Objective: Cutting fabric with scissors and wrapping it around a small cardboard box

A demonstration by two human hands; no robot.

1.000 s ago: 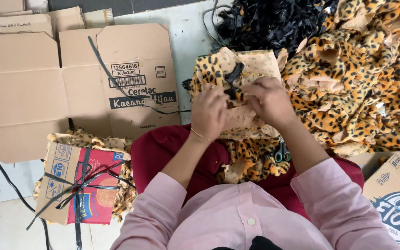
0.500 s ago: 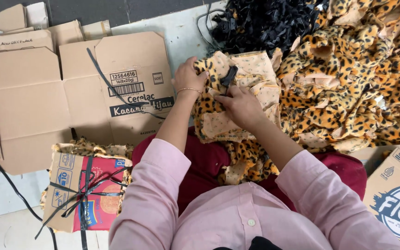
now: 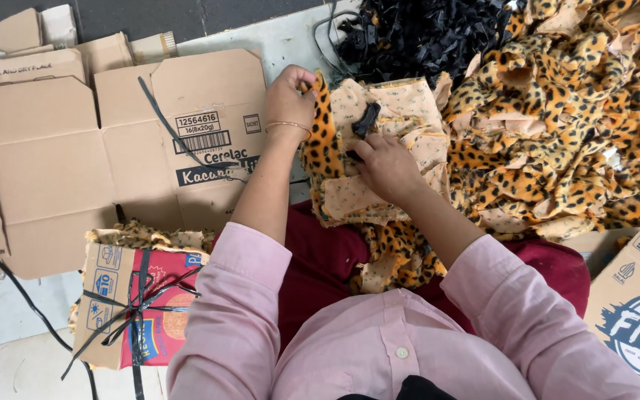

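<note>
My left hand (image 3: 288, 100) pinches the upper left corner of a leopard-print fabric piece (image 3: 350, 196) that lies inside out, its pale dotted backing facing up over my lap. My right hand (image 3: 387, 167) presses on the middle of that piece, fingertips at a small black strap (image 3: 367, 118) lying on the backing. Both sleeves are pink, pushed up the forearms. A thin bracelet circles my left wrist.
A big heap of leopard-print pieces (image 3: 572, 111) fills the right side. Black straps (image 3: 424, 33) are piled at the top. Flattened cardboard boxes (image 3: 112, 148) cover the floor to the left. A tied cardboard bundle (image 3: 131, 307) sits at lower left, another box (image 3: 635, 311) at lower right.
My hands, close together over the piece a second ago, have spread apart. The left moved out to the fabric's upper left corner and the right settled flat on the middle by the black strap.
</note>
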